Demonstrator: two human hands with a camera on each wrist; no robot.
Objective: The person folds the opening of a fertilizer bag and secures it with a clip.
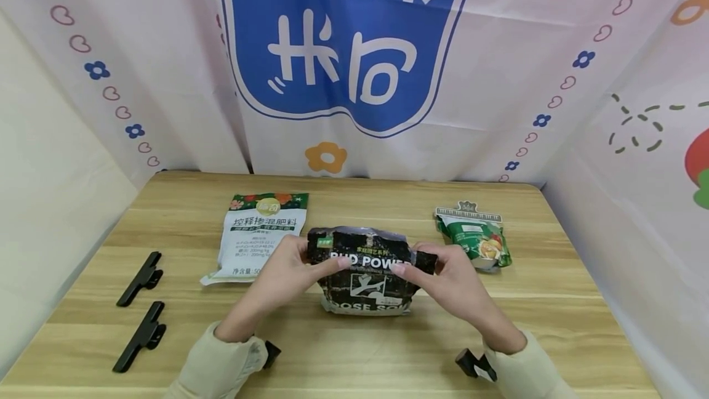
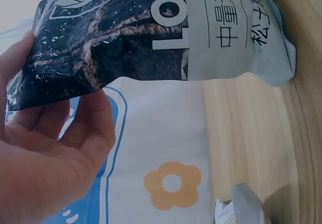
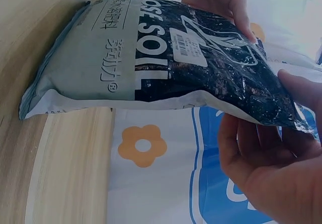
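A black and grey soil bag (image 1: 362, 273) stands on its bottom edge at the middle of the wooden table (image 1: 354, 356). My left hand (image 1: 288, 271) pinches its top left corner and my right hand (image 1: 443, 276) pinches the top right corner. The left wrist view has the soil bag (image 2: 151, 27) above the left hand (image 2: 50, 148), whose fingers lie behind it. The right wrist view shows the soil bag (image 3: 166, 58) with the right hand (image 3: 271, 168) gripping its top edge, thumb in front.
A white fertiliser bag (image 1: 257, 233) lies left behind the soil bag. A small green pouch (image 1: 476, 236) lies at the right rear. Two black clips (image 1: 141, 279) (image 1: 141, 335) lie near the left edge. Printed cloth walls enclose the table.
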